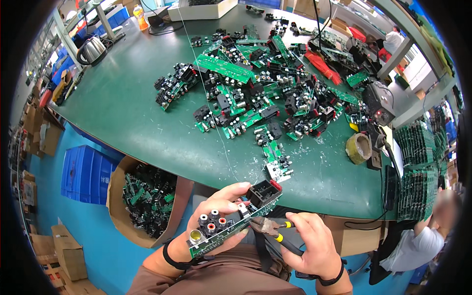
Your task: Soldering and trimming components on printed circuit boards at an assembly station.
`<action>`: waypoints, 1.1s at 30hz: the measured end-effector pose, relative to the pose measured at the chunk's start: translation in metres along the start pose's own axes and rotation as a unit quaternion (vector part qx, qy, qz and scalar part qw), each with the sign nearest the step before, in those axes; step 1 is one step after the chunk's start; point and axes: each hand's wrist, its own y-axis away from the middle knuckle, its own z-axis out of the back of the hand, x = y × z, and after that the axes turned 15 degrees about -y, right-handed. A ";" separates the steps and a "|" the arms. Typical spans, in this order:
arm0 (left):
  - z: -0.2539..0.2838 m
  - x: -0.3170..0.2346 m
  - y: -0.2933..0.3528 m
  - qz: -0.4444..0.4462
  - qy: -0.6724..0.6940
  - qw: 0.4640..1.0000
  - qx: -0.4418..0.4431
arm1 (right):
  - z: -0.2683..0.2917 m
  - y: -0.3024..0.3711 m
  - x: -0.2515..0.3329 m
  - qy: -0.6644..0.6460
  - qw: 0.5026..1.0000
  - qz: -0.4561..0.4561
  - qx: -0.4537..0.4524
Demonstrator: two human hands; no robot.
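Low in the view, my left hand [215, 201] is closed around a green circuit board [235, 229], held tilted over my lap. Round red and white audio jacks [216, 222], a metal-rimmed socket and a black connector block [263, 192] stand up from the board. My right hand [314, 246] grips side cutters [268, 226] with black and yellow handles. Their jaws touch or nearly touch the board's lower edge, close to the pins; whether they bite on anything I cannot tell. Just beyond the board, another board [273, 152] lies by the table's near edge.
On the green table [132, 108] lies a wide heap of circuit boards [255, 93], with red cable ties [323, 66] on it. A tape roll [359, 148] and soldering station [379, 103] sit right. A carton of boards [118, 216] and blue crate [87, 174] are left.
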 end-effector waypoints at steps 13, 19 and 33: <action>0.003 0.000 -0.001 0.013 0.005 1.000 0.026 | 0.007 0.003 0.002 0.110 0.993 0.025 -0.021; 0.006 0.001 -0.003 0.028 0.011 0.998 0.047 | 0.008 0.006 -0.002 0.121 0.992 0.030 -0.015; 0.011 0.000 -0.004 0.055 -0.027 0.995 0.077 | 0.010 0.005 -0.004 0.087 0.996 0.025 -0.002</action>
